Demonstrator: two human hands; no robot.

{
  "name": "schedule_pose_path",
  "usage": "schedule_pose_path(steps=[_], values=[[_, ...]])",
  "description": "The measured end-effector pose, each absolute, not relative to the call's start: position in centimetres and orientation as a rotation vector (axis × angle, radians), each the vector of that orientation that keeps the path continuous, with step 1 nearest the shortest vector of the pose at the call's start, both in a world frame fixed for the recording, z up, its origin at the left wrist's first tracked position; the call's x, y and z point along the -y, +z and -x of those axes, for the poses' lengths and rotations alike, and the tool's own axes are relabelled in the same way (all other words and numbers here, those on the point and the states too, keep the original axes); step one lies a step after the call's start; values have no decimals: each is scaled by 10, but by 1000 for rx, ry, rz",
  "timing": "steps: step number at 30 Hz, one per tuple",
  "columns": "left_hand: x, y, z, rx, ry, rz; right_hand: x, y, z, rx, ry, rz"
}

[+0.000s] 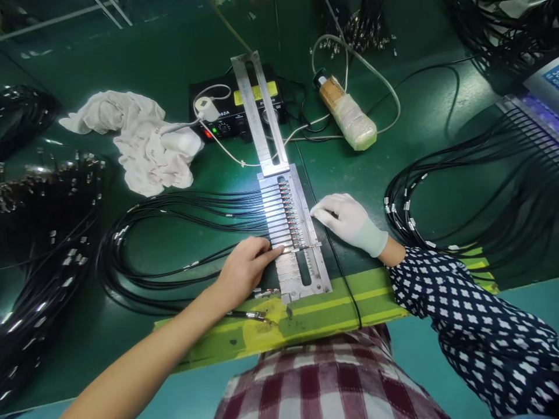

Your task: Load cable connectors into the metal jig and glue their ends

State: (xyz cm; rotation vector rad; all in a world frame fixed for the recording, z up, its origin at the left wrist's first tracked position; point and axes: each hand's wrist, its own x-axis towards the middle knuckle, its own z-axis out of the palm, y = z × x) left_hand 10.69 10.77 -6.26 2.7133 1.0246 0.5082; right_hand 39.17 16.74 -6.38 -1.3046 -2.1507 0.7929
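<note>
My bare left hand (244,266) pinches a black cable at the left side of a slotted metal fixture (292,293). The silvery end of that cable (301,248) lies across the fixture's slot. Above it, several black cables (227,202) sit side by side in the grooves, their stripped coppery ends lined up over the slot. My right hand (345,220), in a white glove, rests at the fixture's right edge with its fingers drawn together; whether anything is in them is hidden. Loose cable ends (255,315) lie on yellow tape below the fixture.
Behind the fixture stands a black control box (239,123) under a slotted metal bar (257,110). A tape-wrapped handheld tool (348,114) lies right of it, crumpled white gloves (152,145) to the left. Cable bundles lie far left (43,244) and right (406,198).
</note>
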Motion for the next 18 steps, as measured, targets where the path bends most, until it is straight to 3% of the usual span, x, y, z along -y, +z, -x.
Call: schedule_pose_path(steps=[11, 18], values=[[-93, -56, -138, -1182, 462, -2636, -159, -64, -393, 2079, 754, 1261], [-93, -60, -152, -1208, 534, -2441, -128, -66, -399, 2343, 624, 869]])
